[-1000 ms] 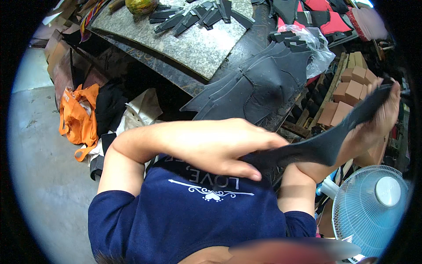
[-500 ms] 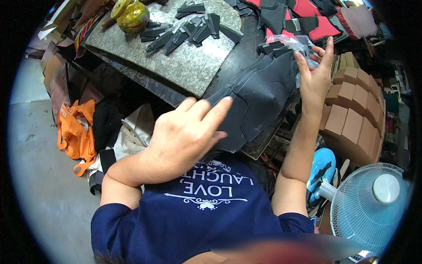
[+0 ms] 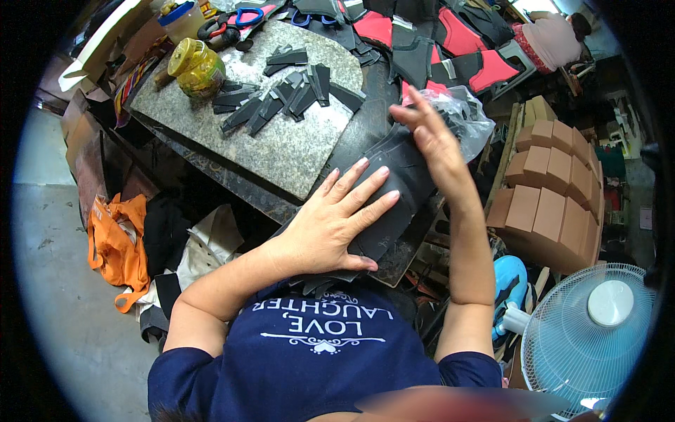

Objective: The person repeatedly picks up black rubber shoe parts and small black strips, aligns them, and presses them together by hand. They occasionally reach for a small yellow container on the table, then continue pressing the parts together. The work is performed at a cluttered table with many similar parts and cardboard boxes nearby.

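Beneath the grey speckled slab runs a dark table, the landmark for this report being the slab. Well to the slab's right stand brown boxes in stacked rows. Nearer the wearer, also right of the slab, is a white-and-blue fan. A stack of black sheet pieces lies on the table just off the slab's right side, extending toward the wearer. Orange cloth hangs bunched to the slab's lower left. The left hand, off the slab's near corner, rests flat on the stack, fingers spread, released. The right hand, right of the slab, is unclenched with fingers extended; contact with the stack cannot be determined. Just beyond that hand, right of the slab, is a clear plastic bag. On the slab stand a yellow jar and scattered black strips.
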The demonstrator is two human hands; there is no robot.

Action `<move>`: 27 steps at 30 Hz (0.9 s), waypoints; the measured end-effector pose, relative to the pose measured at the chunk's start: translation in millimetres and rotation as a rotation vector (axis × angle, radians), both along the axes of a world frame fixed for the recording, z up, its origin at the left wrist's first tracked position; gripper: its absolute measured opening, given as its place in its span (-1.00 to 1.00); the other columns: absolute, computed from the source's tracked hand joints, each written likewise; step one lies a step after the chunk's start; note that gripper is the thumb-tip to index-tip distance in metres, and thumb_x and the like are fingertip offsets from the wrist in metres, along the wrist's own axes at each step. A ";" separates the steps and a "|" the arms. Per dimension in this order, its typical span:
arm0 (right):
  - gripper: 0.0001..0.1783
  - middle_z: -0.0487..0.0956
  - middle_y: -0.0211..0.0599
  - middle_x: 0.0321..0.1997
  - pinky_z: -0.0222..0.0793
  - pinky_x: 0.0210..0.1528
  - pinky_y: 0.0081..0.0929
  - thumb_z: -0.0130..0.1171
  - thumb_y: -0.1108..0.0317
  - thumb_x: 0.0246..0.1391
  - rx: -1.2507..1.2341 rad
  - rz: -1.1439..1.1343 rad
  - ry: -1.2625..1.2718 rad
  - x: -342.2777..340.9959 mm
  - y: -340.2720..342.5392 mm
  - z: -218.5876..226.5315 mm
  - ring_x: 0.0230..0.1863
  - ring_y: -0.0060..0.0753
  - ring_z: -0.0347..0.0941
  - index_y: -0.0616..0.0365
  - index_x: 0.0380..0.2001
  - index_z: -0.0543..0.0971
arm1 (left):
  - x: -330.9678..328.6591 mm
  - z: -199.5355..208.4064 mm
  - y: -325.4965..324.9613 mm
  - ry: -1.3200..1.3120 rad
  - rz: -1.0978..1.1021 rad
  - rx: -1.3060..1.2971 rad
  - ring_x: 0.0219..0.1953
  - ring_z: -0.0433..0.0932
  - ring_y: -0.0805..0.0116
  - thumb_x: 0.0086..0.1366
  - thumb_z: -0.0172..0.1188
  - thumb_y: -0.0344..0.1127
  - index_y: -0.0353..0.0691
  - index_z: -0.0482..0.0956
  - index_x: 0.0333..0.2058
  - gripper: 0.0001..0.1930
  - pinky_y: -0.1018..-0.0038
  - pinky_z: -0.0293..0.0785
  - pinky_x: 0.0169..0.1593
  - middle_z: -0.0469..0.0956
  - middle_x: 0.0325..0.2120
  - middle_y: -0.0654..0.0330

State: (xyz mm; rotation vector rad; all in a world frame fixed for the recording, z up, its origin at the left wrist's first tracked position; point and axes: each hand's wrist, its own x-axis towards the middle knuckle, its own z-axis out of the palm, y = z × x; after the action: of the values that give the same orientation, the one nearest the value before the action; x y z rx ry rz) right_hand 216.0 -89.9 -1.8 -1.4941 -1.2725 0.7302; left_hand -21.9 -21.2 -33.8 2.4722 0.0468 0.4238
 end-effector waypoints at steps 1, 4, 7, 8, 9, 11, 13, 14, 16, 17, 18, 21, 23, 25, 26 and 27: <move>-0.33 0.44 -0.12 0.22 0.16 0.31 -0.39 0.07 0.19 0.29 0.002 -0.019 -0.002 15.1 8.2 4.5 0.25 -0.35 0.31 0.14 0.38 0.17 | 0.8 1.3 0.0 0.004 -0.002 0.005 0.44 -0.13 -0.12 -0.12 0.40 0.23 0.05 0.10 0.38 0.10 -0.15 0.02 0.33 -0.07 0.42 0.05; -0.41 0.50 -0.10 0.13 0.35 0.17 -0.43 0.18 0.30 0.20 0.114 -0.192 -0.190 65.5 40.7 8.8 0.13 -0.32 0.43 0.13 0.28 0.34 | 1.5 5.6 -0.3 0.011 0.006 0.049 0.44 -0.09 -0.13 -0.13 0.40 0.25 -0.01 0.14 0.36 0.09 -0.03 -0.03 0.38 -0.03 0.40 0.01; -0.33 0.47 0.03 0.16 0.34 0.20 -0.26 0.22 0.09 0.15 0.105 -0.320 -0.511 105.3 86.5 2.6 0.17 -0.09 0.43 0.08 0.27 0.34 | 0.7 7.6 -1.0 0.027 0.008 0.050 0.44 -0.10 -0.12 -0.12 0.41 0.23 -0.01 0.14 0.36 0.08 -0.03 -0.03 0.38 -0.03 0.40 0.01; -0.29 0.46 0.07 0.18 0.32 0.22 -0.21 0.24 0.01 0.12 0.052 -0.396 -0.629 112.2 101.0 0.6 0.19 -0.01 0.41 0.06 0.28 0.34 | 0.7 7.8 -1.1 0.028 0.007 0.054 0.44 -0.10 -0.12 -0.12 0.41 0.22 -0.01 0.14 0.36 0.08 -0.03 -0.02 0.38 -0.03 0.40 0.01; -0.21 0.44 0.10 0.19 0.31 0.23 -0.17 0.25 -0.07 0.07 0.079 -0.397 -0.746 114.7 117.1 -2.2 0.22 0.02 0.39 0.04 0.30 0.31 | 0.6 7.8 -1.5 0.027 0.012 0.055 0.44 -0.10 -0.12 -0.12 0.41 0.22 -0.01 0.14 0.36 0.08 -0.04 -0.02 0.37 -0.03 0.40 0.00; -0.06 0.40 0.16 0.22 0.27 0.26 -0.09 0.28 -0.22 -0.03 0.025 -0.478 -0.937 109.1 145.0 -12.3 0.27 0.09 0.33 -0.01 0.34 0.24 | 0.7 7.4 -1.8 0.023 0.014 0.059 0.44 -0.09 -0.12 -0.12 0.41 0.22 -0.02 0.13 0.36 0.08 -0.04 -0.02 0.37 -0.03 0.40 0.00; 0.11 0.33 0.17 0.29 0.27 0.26 -0.05 0.34 -0.30 -0.18 -0.321 -0.572 -1.074 101.8 162.7 -22.3 0.34 0.09 0.24 -0.08 0.38 0.15 | 0.7 6.9 -1.9 0.023 0.015 0.052 0.43 -0.09 -0.12 -0.12 0.41 0.23 -0.02 0.13 0.36 0.09 -0.04 -0.02 0.37 -0.03 0.40 -0.01; 0.22 0.40 0.17 0.23 0.32 0.23 -0.07 0.40 -0.29 -0.29 -0.456 -0.543 -1.124 102.8 168.7 -24.1 0.28 0.12 0.32 -0.14 0.41 0.08 | 0.6 6.5 -1.8 0.024 0.019 0.053 0.43 -0.09 -0.12 -0.12 0.41 0.23 -0.02 0.13 0.36 0.09 -0.04 -0.02 0.37 -0.03 0.40 -0.01; 0.19 0.46 0.18 0.17 0.36 0.20 -0.13 0.40 -0.22 -0.28 -0.450 -0.379 -1.101 113.8 177.8 -21.5 0.19 0.10 0.41 -0.12 0.41 0.10 | 0.0 5.9 -1.6 0.014 0.021 0.050 0.43 -0.09 -0.12 -0.10 0.39 0.24 -0.03 0.13 0.36 0.08 -0.03 -0.01 0.37 -0.04 0.40 -0.01; 0.18 0.49 0.18 0.14 0.38 0.18 -0.16 0.41 -0.18 -0.28 -0.440 -0.288 -1.090 123.1 179.3 -18.0 0.15 0.09 0.46 -0.10 0.40 0.11 | -0.2 5.5 -1.6 0.011 0.023 0.046 0.43 -0.09 -0.13 -0.09 0.38 0.24 -0.03 0.13 0.36 0.08 -0.03 -0.01 0.37 -0.04 0.40 -0.02; -0.01 0.62 0.05 -0.04 0.43 0.07 -0.29 0.38 0.09 -0.23 -0.278 -0.276 -1.081 133.6 178.2 -13.6 0.03 -0.08 0.56 0.02 0.34 0.26 | -0.3 4.9 -1.2 0.007 0.024 0.047 0.43 -0.09 -0.13 -0.08 0.37 0.25 -0.03 0.12 0.37 0.07 -0.03 -0.01 0.37 -0.04 0.40 -0.02; -0.41 0.63 -0.33 -0.32 0.36 -0.37 -0.53 0.10 0.36 -0.06 -0.149 -0.309 -0.793 169.9 168.2 21.3 -0.45 -0.51 0.42 0.04 0.15 0.53 | -0.1 2.7 -0.9 -0.004 0.022 0.050 0.44 -0.10 -0.13 -0.03 0.32 0.28 -0.03 0.12 0.37 0.04 -0.03 -0.01 0.37 -0.05 0.41 -0.03; -0.46 0.64 -0.34 -0.14 0.37 -0.23 -0.64 0.05 0.47 -0.02 0.043 -0.458 -0.436 178.8 151.0 50.2 -0.29 -0.60 0.46 0.05 0.11 0.57 | -0.1 1.0 -0.8 -0.010 0.026 0.059 0.44 -0.11 -0.13 0.02 0.28 0.31 -0.03 0.11 0.37 0.02 -0.04 -0.01 0.37 -0.06 0.41 -0.03; -0.49 0.54 -0.21 0.13 0.30 0.14 -0.59 0.11 0.50 0.01 0.232 -0.554 -0.300 171.4 123.5 81.9 0.13 -0.43 0.42 0.12 0.11 0.56 | -0.2 -0.1 -0.5 -0.008 0.018 0.068 0.44 -0.13 -0.14 0.06 0.22 0.35 -0.04 0.10 0.38 0.01 -0.05 -0.06 0.38 -0.08 0.41 -0.04; -0.52 0.55 -0.16 0.10 0.36 0.11 -0.56 0.08 0.54 0.05 0.370 -0.495 -0.130 161.1 107.5 95.9 0.10 -0.41 0.45 0.21 0.10 0.55 | -0.9 0.1 0.1 -0.002 0.014 0.071 0.44 -0.14 -0.14 0.08 0.19 0.37 -0.04 0.09 0.38 0.00 -0.06 -0.09 0.39 -0.09 0.41 -0.04; -0.53 0.55 -0.11 0.08 0.42 0.10 -0.50 0.06 0.56 0.08 0.407 -0.453 0.050 147.1 91.4 108.9 0.05 -0.36 0.49 0.30 0.12 0.50 | -1.2 0.8 1.5 0.008 0.007 0.093 0.44 -0.15 -0.15 0.09 0.15 0.39 -0.05 0.08 0.38 0.00 -0.06 -0.12 0.39 -0.10 0.41 -0.05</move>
State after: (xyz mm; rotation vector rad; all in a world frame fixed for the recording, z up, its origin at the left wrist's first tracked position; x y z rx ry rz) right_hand 363.1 1.5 107.0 -1.3444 -0.9247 0.1935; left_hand -23.1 -19.7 -33.0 2.5657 0.0403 0.4279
